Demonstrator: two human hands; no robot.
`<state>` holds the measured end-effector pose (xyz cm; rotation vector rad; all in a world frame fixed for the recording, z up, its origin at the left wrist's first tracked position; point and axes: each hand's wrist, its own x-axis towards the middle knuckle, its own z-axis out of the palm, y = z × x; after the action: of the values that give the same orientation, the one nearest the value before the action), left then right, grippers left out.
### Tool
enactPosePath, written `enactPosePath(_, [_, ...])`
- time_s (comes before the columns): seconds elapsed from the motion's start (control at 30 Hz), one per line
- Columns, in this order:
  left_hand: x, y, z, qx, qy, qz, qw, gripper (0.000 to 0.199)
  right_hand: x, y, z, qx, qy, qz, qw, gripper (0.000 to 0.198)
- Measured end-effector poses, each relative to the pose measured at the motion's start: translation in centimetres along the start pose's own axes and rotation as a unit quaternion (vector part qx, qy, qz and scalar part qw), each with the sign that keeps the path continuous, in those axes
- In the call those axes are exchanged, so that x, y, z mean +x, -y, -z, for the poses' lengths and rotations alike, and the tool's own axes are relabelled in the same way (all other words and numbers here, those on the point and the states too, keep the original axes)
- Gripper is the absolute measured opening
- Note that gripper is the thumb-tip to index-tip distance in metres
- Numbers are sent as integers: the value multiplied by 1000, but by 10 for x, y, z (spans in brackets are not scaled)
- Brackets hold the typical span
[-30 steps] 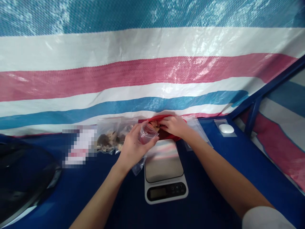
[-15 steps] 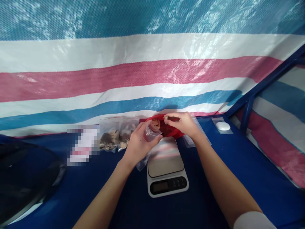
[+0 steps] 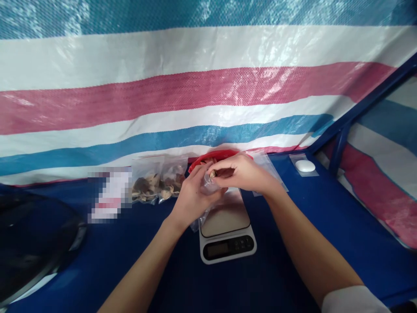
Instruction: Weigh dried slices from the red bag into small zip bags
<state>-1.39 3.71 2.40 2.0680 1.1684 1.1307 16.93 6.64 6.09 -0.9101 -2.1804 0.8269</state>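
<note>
My left hand (image 3: 193, 195) is closed around a clear plastic bag (image 3: 210, 186), its mouth held apart over the scale. Between the thumb and fingers of my right hand (image 3: 239, 174) is a small tan dried slice (image 3: 213, 173), right at the bag's mouth. Beneath both hands lies a white kitchen scale (image 3: 224, 219) with a metal top and a dark display. Behind them a red basin (image 3: 224, 153) holds more pale dried pieces, partly hidden by my hands.
Left of my hands, clear bags of dried slices (image 3: 151, 187) lie by a blurred paper (image 3: 114, 191). A flat clear bag (image 3: 270, 169) is right of the basin. Further right, a white oval object (image 3: 305, 166) rests on a small bag. A black round object (image 3: 35, 243) stands at left.
My right hand has moved left and down from over the red basin to the bag's mouth, bringing the dried slice with it. My left hand still holds the bag.
</note>
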Motion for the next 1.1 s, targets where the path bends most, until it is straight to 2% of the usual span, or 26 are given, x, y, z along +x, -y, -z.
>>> enactPosePath(0.17, [-1,4,-3,-1,-4,9,1000,45,1,0,3,-24,26,1,999,15])
enactPosePath(0.4, [0,5,1,-4,-4,12,1000,54,-1,-3,8,34,52,0,998,23])
enactPosePath(0.53, [1,9,6,19,-22,10,1000,53,-9,-10,25,65,-5,-20,998,25])
enactPosePath(0.67, [2,15,12,35,-28,21,999,56,-17,-32,44,53,-84,-74,992,27])
enactPosePath(0.73, [3,18,15,38,-23,29,999,56,-18,-43,47,30,-77,-88,993,28])
enactPosePath(0.87, [4,19,20,44,-25,30,998,53,-11,-51,34,-78,-20,-91,993,24])
enactPosePath(1.0, [5,18,25,43,-15,38,998,53,1,-53,9,-166,61,-86,980,23])
enactPosePath(1.1, [5,18,27,44,-21,27,998,52,6,-55,-8,-206,92,-86,970,26])
